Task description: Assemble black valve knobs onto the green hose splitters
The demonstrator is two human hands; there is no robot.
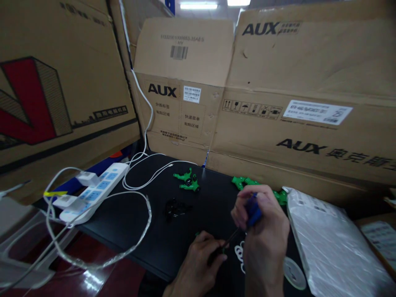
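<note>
My right hand (264,225) is closed around the blue handle of a screwdriver (254,211). The thin dark shaft slants down and left to the fingertips of my left hand (202,260). Those fingers pinch a small green part (225,250), mostly covered by the hand, and the screwdriver tip meets it there. White rings (239,252) lie on the black tabletop (213,206) between my hands. Farther back sit green plastic pieces with black fittings (189,181), and nearer than these is a little heap of small black parts (175,208).
More green pieces (239,181) lie behind my right hand. A silvery padded bag (334,243) and a clear round disc (294,273) are at the right. On the left, a white power strip (99,194) trails looped cables. Cardboard panels (185,123) wall in the back.
</note>
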